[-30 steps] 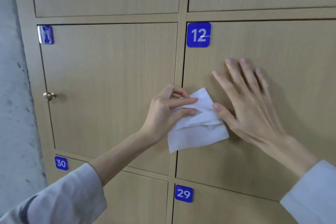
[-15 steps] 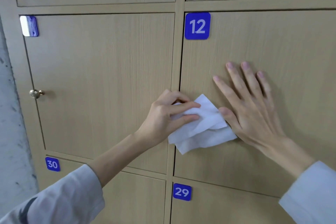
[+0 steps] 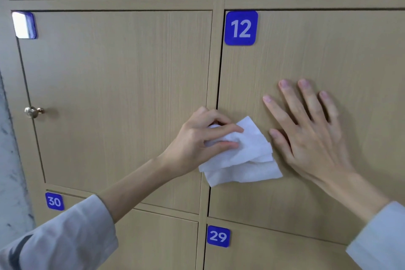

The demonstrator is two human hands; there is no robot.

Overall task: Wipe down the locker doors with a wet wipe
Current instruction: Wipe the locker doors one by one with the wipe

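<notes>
The left hand (image 3: 197,138) pinches the crumpled wet wipe (image 3: 241,160) against door 12 (image 3: 306,55); the right hand (image 3: 311,133) lies flat, fingers spread, just beside it. Bunched, the wipe could slip or miss patches.

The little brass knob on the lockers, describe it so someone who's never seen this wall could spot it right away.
Start at the door with the blue 12 plate and move to the door left of it. Near that door's left edge, about mid-height, sits the small round brass knob. It is the only knob in view; the other doors show only blue number plates.
</notes>
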